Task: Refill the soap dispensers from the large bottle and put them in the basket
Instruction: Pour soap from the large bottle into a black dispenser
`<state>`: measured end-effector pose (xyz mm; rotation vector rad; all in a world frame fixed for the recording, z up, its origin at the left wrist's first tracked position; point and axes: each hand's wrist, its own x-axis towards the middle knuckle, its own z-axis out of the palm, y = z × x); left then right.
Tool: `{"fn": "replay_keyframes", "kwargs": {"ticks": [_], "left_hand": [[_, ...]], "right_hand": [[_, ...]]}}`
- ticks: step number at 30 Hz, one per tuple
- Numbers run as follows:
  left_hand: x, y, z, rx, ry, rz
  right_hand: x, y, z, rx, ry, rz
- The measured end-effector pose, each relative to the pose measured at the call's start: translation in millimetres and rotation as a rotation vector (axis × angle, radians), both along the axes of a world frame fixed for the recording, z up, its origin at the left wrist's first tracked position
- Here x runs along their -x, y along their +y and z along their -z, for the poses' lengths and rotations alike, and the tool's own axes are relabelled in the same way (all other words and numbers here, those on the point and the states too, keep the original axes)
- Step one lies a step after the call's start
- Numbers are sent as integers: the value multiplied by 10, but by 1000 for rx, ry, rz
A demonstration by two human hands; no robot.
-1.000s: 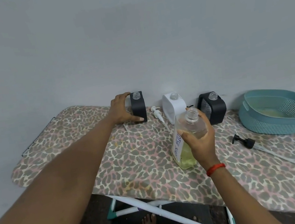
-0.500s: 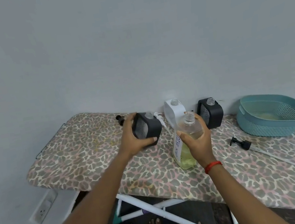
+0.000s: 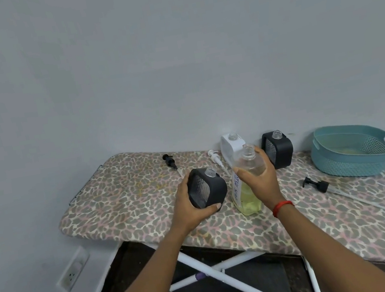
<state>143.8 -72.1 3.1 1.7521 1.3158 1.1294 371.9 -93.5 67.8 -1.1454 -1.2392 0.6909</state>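
While the left hand (image 3: 188, 205) grips a black dispenser (image 3: 210, 190), fingers (image 3: 187, 185) curled round its back & thumb under its lower front edge, the right hand (image 3: 260, 177) grasps the large bottle (image 3: 246, 200) high on the shoulder, fingers wrapped just below the open neck. Black dispenser is tilted, capless clear neck leaning twd the bottle w/ a small gap btwn them; can't tell if its lower corner touches the ironing board (image 3: 124, 203). Bottle stands upright near the board's front edge, no cap, yellow liquid in the lower part, white handwritten label facing left. Red band (image 3: 282, 206) on the right wrist.

At the back by the wall: white dispenser (image 3: 230, 147) & 2nd black dispenser (image 3: 278, 150), both upright, necks open. Loose on the board: black pump (image 3: 170, 161) far left, white pump (image 3: 215, 158) just left of the white dispenser, 2nd black pump (image 3: 316, 183) w/ long tube on the right, near the teal basket (image 3: 354, 162). Basket sits at the right by the wall; sth pale in its bottom, can't tell what.
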Motion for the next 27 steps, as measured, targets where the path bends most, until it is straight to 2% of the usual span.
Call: {"fn": "replay_keyframes", "kwargs": {"ticks": [7, 13, 17, 23, 27], "left_hand": [[-22, 7, 25, 2, 18, 2], [5, 20, 17, 5, -16, 25], [38, 48, 56, 25, -19, 50], [34, 30, 41, 34, 0, 60], [38, 40, 23, 45, -6, 82]], "right_hand": [[63, -35, -38, 42, -140, -17], [120, 15, -74, 25, -175, 27], [82, 41, -260, 79, -394, -30], [-116, 114, -493, 161, -864, -166], [-226, 205, -565, 214, -1046, -180]]}}
